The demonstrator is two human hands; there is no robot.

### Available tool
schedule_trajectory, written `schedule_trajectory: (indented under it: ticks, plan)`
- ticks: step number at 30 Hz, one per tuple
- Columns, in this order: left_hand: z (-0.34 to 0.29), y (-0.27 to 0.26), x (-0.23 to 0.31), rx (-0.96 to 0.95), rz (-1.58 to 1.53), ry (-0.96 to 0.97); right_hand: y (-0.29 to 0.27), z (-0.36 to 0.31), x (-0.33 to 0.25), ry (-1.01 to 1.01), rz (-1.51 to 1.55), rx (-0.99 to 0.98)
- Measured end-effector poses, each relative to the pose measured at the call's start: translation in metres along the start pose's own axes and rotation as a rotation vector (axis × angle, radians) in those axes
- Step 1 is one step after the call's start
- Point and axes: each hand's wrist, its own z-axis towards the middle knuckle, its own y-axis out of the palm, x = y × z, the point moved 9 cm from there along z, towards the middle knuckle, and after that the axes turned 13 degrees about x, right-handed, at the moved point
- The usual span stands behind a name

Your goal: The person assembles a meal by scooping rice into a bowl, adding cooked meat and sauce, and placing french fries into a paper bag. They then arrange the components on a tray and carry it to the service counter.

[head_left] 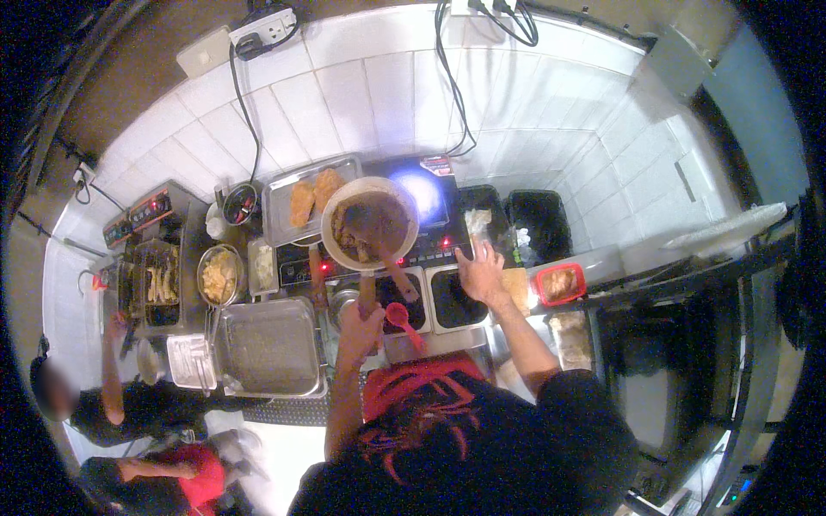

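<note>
head view: left hand (361, 331) — curled round the handle (368, 295) of a saucepan (329, 222) of brown food, overlapping the metal tray (280, 199) of breaded cutlets (302, 203); whether it rests on anything cannot be told. right hand (483, 273) — loosely spread, gripping nothing visible, forefinger at the induction cooktop's control panel (436, 250).

A commercial kitchen in full swing! From this pan (370, 184) of brown food: black cooktop (441, 225) right, fried pieces (301, 204) left, fryer (148, 209) farther left, white tiles (482, 95) behind, co-workers (112, 421) well off left.
</note>
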Motion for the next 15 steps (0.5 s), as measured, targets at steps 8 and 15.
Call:
schedule_trajectory:
  ticks: [8,15]
  plan:
    - [-0.032,-0.046,0.002,0.141,0.149,0.028,-0.005,0.009,-0.049,0.165,0.480,-0.029]
    - [-0.030,-0.068,-0.024,0.255,-0.079,-0.011,-0.033,-0.013,-0.218,0.325,1.222,-0.630]
